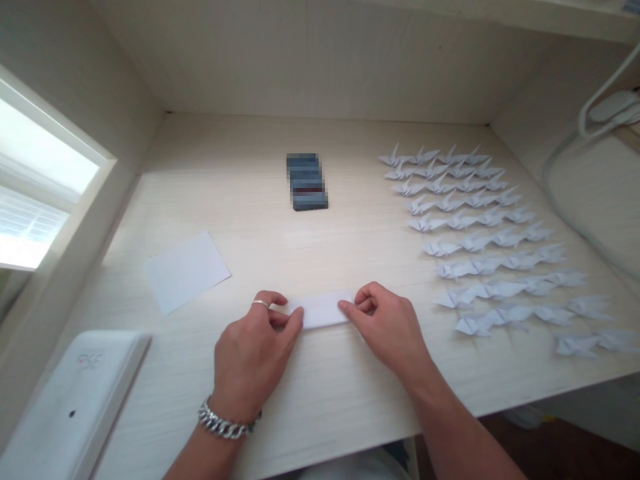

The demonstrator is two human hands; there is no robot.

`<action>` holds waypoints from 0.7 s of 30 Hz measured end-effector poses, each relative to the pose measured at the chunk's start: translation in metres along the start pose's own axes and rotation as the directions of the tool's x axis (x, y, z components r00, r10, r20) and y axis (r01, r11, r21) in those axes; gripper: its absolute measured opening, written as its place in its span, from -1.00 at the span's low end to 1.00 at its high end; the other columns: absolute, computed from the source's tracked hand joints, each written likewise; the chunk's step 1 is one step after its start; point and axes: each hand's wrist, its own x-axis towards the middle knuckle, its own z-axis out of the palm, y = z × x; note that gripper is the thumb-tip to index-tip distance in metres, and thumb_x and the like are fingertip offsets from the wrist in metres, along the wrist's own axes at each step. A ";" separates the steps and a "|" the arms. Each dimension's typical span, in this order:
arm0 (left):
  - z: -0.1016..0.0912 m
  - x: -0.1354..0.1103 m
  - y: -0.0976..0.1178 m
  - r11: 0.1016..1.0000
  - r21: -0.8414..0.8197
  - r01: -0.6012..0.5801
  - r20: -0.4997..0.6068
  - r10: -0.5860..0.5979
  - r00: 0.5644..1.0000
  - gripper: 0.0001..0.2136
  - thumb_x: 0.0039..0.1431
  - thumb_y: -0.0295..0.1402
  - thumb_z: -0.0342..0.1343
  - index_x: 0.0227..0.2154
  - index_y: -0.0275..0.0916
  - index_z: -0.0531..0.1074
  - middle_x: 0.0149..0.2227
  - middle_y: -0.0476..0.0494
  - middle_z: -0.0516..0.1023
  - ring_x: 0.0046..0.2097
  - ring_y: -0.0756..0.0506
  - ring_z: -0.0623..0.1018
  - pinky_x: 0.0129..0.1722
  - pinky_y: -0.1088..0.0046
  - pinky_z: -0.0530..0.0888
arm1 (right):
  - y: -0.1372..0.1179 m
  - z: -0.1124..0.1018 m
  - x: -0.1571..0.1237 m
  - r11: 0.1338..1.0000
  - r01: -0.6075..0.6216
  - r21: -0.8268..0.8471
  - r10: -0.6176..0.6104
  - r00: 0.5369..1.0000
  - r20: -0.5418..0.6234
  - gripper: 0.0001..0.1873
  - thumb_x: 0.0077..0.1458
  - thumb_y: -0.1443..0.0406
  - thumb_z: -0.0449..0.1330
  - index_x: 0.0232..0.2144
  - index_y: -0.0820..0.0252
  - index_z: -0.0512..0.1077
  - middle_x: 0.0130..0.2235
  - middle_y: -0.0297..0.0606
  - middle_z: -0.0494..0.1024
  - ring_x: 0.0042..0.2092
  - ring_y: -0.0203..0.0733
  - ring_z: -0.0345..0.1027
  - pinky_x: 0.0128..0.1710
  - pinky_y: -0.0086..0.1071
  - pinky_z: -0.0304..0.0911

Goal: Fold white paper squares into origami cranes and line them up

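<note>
A white sheet of paper (pixel 323 310), folded to a narrow rectangle, lies low over the desk between my two hands. My left hand (pixel 257 347) pinches its left end between thumb and fingers; a ring and a chain bracelet show on this hand and wrist. At the right end, my right hand (pixel 385 323) grips the paper with the thumb on top and the fingers curled. The fingertips under the paper are hidden.
Rows of folded paper cranes (pixel 480 240) cover the desk's right side. Flat white paper (pixel 187 273) lies at the left, beyond a white box-like object (pixel 80 400). A dark, pixelated rectangular object (pixel 307 182) sits at the back. A cable (pixel 550 193) runs down the right wall.
</note>
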 end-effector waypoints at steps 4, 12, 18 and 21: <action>0.000 0.000 0.000 1.000 0.003 -0.003 0.004 0.003 1.000 -0.72 0.09 -0.05 0.07 -0.22 -0.08 0.36 -0.41 0.05 0.64 -0.32 -0.18 0.61 -0.35 0.35 0.38 | 0.000 -0.001 0.000 1.000 0.011 0.024 -0.012 1.000 0.012 -0.80 -0.05 0.14 0.27 -0.54 0.09 0.41 -0.53 -0.34 0.56 -0.45 -0.17 0.42 -0.46 -0.37 0.15; -0.001 0.000 -0.001 1.000 0.004 -0.006 0.015 0.006 1.000 -0.74 0.09 -0.06 0.07 -0.23 -0.07 0.37 -0.40 0.05 0.65 -0.30 -0.18 0.61 -0.34 0.35 0.38 | 0.000 -0.001 -0.001 0.999 0.001 0.047 -0.003 0.999 0.036 -0.82 -0.04 0.15 0.27 -0.53 0.09 0.41 -0.53 -0.37 0.54 -0.46 -0.21 0.40 -0.45 -0.39 0.16; -0.003 -0.002 0.002 1.000 0.006 -0.008 0.020 0.008 1.000 -0.74 0.12 -0.07 0.04 -0.21 -0.08 0.37 -0.40 0.04 0.65 -0.29 -0.17 0.62 -0.33 0.36 0.38 | -0.001 -0.003 0.000 0.999 -0.016 0.047 0.013 0.998 0.053 -0.79 -0.02 0.12 0.24 -0.52 0.10 0.41 -0.53 -0.38 0.53 -0.45 -0.21 0.41 -0.45 -0.39 0.16; -0.004 -0.002 0.003 1.000 -0.006 -0.007 0.024 0.007 1.000 -0.75 0.13 -0.07 0.03 -0.22 -0.07 0.37 -0.39 0.06 0.65 -0.29 -0.16 0.61 -0.32 0.36 0.39 | -0.002 -0.004 -0.001 0.999 -0.038 0.038 0.035 0.997 0.070 -0.79 -0.01 0.11 0.23 -0.52 0.10 0.40 -0.53 -0.39 0.54 -0.45 -0.21 0.41 -0.44 -0.39 0.16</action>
